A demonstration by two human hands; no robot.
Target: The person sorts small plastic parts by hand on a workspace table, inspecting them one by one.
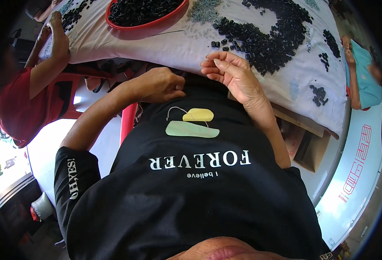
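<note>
My left hand [163, 84] hovers at the near edge of the cloth-covered table, in front of my black shirt. Its fingers are curled together, and whatever they may hold is hidden. Just right of it, my right hand [234, 73] is raised over the table's edge. The fingers there are loosely bent and apart, with nothing visible between them. Nearest to this hand lies a large spread of small black plastic pieces [260, 47]. Beyond my hands is a heap of small, thin, clear or greyish parts [202, 11].
A red basin [145, 27] full of black pieces stands on the pale cloth [165, 47]. Smaller black clusters [318, 95] lie at the right. One person in red [30, 99] sits left, another in teal [366, 78] right. A cardboard box [312, 151] is below the table.
</note>
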